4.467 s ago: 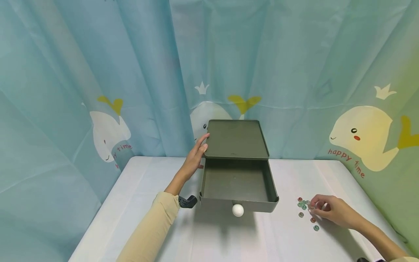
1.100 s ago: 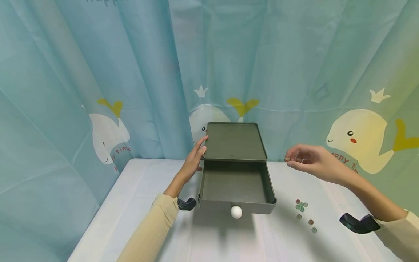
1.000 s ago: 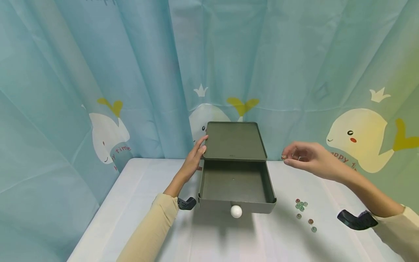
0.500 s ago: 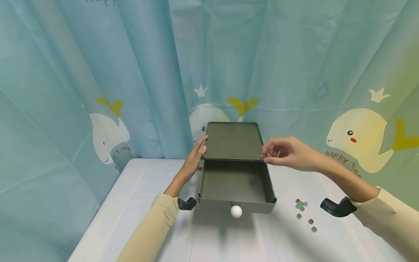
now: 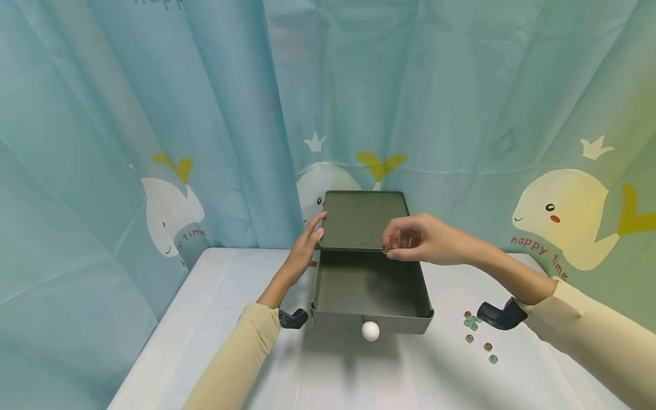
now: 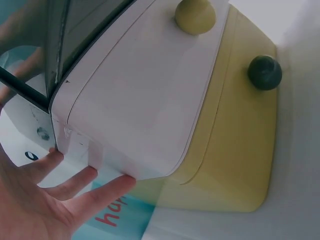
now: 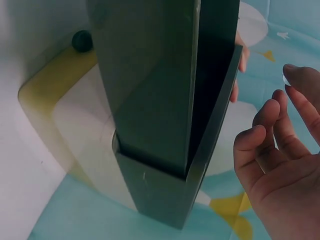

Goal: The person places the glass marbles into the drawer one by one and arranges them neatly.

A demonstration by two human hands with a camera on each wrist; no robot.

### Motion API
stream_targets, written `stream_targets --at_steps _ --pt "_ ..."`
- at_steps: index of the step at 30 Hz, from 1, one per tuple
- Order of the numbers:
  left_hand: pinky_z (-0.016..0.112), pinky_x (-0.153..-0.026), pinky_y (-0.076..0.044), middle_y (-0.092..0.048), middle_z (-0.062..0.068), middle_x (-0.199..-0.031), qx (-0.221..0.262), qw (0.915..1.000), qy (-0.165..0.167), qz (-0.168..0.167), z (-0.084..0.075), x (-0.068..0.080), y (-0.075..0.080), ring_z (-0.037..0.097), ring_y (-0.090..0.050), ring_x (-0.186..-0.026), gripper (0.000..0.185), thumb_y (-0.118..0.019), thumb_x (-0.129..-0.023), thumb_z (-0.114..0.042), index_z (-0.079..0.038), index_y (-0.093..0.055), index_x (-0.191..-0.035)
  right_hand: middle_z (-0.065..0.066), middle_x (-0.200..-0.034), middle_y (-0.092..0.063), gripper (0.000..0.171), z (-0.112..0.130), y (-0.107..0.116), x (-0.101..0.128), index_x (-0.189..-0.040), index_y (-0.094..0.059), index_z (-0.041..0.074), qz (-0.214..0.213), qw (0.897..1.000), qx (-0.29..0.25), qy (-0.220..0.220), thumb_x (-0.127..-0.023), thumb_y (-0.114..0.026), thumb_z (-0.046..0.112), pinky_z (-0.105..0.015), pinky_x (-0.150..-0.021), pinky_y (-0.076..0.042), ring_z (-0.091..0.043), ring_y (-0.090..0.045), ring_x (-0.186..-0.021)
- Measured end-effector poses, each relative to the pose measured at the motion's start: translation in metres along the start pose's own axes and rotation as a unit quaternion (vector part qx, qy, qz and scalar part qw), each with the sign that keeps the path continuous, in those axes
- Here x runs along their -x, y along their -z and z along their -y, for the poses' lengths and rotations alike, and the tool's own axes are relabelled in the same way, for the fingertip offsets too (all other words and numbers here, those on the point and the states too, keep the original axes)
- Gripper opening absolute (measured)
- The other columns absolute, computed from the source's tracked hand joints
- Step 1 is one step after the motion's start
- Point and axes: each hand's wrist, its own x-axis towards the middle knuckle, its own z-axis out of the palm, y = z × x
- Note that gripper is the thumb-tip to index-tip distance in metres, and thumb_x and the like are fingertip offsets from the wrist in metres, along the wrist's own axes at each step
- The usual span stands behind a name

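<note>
My right hand [image 5: 433, 239] pinches a small reddish marble [image 5: 386, 249] between thumb and index finger, above the back of the pulled-out green drawer [image 5: 348, 285]. In the right wrist view only a pale edge of the marble shows between the fingertips. My left hand [image 5: 300, 254] touches the left side of the drawer cabinet [image 5: 353, 213], fingers extended. From the left wrist view, its fingertips meet the side by the white drawer [image 6: 135, 95], with a yellow drawer [image 6: 230, 145] underneath. A white ball knob [image 5: 370, 331] sits on the green drawer's front.
Several green and reddish marbles [image 5: 488, 346] lie on the white table [image 5: 205, 319], right of the drawer. A curtain [image 5: 451, 114] with whale prints hangs close behind the cabinet. Round knobs stick out from the yellow [image 6: 265, 72] and white [image 6: 195, 16] drawers.
My right hand has picked a marble from the group on the table, lifted it and carried it left over the drawer. The left hand stays on the cabinet's side.
</note>
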Motion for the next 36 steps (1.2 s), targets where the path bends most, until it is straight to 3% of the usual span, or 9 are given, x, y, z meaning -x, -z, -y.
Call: stream_targets --at_steps 19,28,36 --pt "0.069 -0.083 -0.054 -0.018 -0.003 -0.170 0.006 1.0000 -0.002 0.000 0.000 0.001 0.000 0.040 -0.033 -0.147 0.054 -0.038 -0.108 -0.049 -0.042 -0.029 -0.161 0.005 -0.076 -0.062 0.009 0.000 -0.034 -0.028 -0.103 -0.070 0.019 0.101 0.995 -0.010 0.021 -0.096 -0.074 0.016 -0.023 -0.057 -0.047 -0.010 -0.053 -0.060" --pt "0.067 -0.083 -0.055 -0.021 -0.002 -0.169 0.002 1.0000 0.001 -0.003 -0.001 0.000 0.000 0.038 -0.036 -0.145 0.054 -0.038 -0.107 -0.049 -0.044 -0.030 -0.160 0.012 -0.069 -0.062 0.011 -0.005 -0.048 -0.032 -0.098 -0.069 0.023 0.135 0.990 0.051 0.004 -0.094 -0.074 0.014 -0.022 -0.057 -0.045 -0.004 -0.052 -0.056" --pt "0.070 -0.084 -0.053 -0.020 -0.001 -0.169 0.006 1.0000 0.003 -0.003 -0.001 0.001 -0.001 0.041 -0.035 -0.146 0.055 -0.038 -0.107 -0.049 -0.041 -0.030 -0.161 0.013 -0.067 -0.061 0.010 -0.010 -0.059 -0.036 -0.096 -0.069 0.020 0.158 0.985 0.062 0.012 -0.094 -0.075 0.013 -0.022 -0.056 -0.046 -0.001 -0.053 -0.054"
